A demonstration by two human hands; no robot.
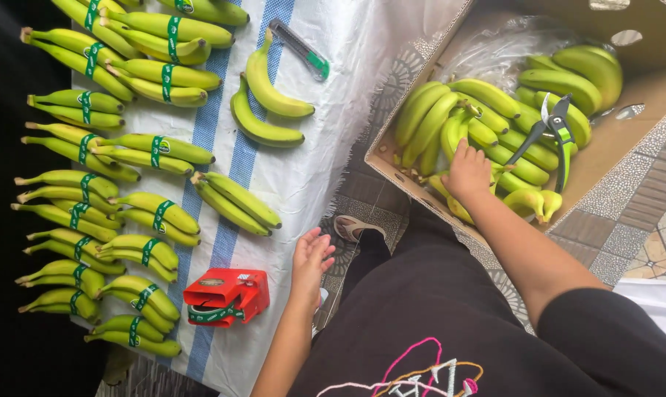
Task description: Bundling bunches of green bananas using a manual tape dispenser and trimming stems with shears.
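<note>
Fingertips of your right hand are buried among bananas in the box, grip unclear; your left hand hovers, fingers spread, beside the counter.

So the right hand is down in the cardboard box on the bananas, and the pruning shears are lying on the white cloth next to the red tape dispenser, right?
Not quite. The right hand is on the bananas in the cardboard box, but the head view shows the pruning shears lying in that box on the bananas, not on the white cloth by the red tape dispenser.
</note>
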